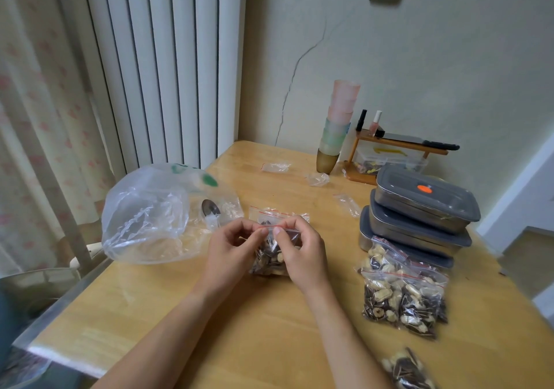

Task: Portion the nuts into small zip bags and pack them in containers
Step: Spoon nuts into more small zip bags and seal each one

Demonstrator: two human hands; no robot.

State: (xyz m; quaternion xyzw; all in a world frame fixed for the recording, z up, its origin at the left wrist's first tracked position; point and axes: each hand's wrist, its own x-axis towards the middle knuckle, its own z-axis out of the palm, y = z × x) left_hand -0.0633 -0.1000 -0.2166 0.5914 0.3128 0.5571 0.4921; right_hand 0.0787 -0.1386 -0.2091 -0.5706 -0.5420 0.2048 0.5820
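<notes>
While hands [271, 246] pinch zip bag [271, 256] | contents partly hidden

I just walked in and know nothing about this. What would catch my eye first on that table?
Probably the two hands at the centre, the left hand and right hand pinching the red zip strip of a small bag of nuts. To the left lies a big crumpled clear plastic bag. To the right stand stacked grey-lidded containers, with filled zip bags in front.

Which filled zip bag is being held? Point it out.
The filled zip bag at table centre, pinched by left hand and right hand; the others lie untouched.
</notes>
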